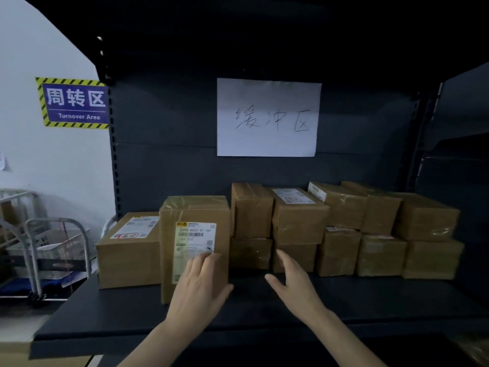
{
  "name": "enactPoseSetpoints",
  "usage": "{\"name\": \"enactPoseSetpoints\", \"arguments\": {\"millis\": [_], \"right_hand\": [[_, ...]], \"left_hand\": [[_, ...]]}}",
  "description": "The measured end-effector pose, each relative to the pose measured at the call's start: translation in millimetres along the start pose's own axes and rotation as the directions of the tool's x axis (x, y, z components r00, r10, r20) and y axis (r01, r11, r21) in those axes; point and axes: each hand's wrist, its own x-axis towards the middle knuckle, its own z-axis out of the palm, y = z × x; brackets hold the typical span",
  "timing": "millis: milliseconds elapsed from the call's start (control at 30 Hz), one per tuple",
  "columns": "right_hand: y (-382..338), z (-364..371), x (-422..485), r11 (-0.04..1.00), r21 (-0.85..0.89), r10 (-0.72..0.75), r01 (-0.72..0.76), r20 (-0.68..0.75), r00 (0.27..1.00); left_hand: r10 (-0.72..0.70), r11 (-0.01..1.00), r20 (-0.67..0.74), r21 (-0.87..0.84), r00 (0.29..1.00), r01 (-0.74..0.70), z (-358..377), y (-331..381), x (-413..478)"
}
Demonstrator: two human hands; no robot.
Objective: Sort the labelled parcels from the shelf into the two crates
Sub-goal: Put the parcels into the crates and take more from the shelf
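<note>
The person's left grip [196, 284] lies flat on the front face of the tall parcel [194, 215]. Its fingers are straight and spread, the fingertips [205, 258] touch the lower edge of the white label [195, 241], and the thumb reaches toward the box's right edge. It is an open hand pressing, not curled round anything.

The right grip [294, 283] hangs above the shelf [370, 300] at 3 o'clock of the tall parcel and apart from it. It is also open, with straight fingers, the palm turned toward the box and the thumb pointing to 9 o'clock. Whether its fingertips touch the boxes behind them cannot be told.

The tall parcel stands upright near the shelf's front edge, at about 7 o'clock in the view. Just beside it at 9 o'clock sits a lower flat parcel [129, 256] with a label on top. From 1 o'clock to 3 o'clock of the tall parcel, the stacked parcels [299, 221] run in a row two layers high along the back of the shelf.

On the back panel at 12 o'clock hangs a paper sheet [267, 96] with handwriting. At 10 o'clock a blue sign [75, 103] on the wall reads "Turnover Area", and a metal trolley [34, 250] stands at 9 o'clock.
</note>
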Motion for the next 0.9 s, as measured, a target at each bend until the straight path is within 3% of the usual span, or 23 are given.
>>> {"name": "enactPoseSetpoints", "arguments": {"millis": [433, 767, 900], "right_hand": [[40, -91, 3, 0.999, -0.015, 0.031, -0.035, -0.225, 0.974], [40, -117, 40, 0.995, -0.031, 0.088, -0.1, -0.26, 0.961], [41, -119, 53, 0.994, 0.024, 0.105, -0.103, -0.275, 0.956]], "left_hand": [[-0.028, 0.955, 0.086, -0.292, 0.996, 0.052, 54, 70, 57], [-0.151, 0.903, 0.131, -0.386, 0.98, 0.19, 75, 79, 114], [-0.223, 0.885, -0.027, -0.425, 0.974, 0.191, 71, 75, 119]]}}
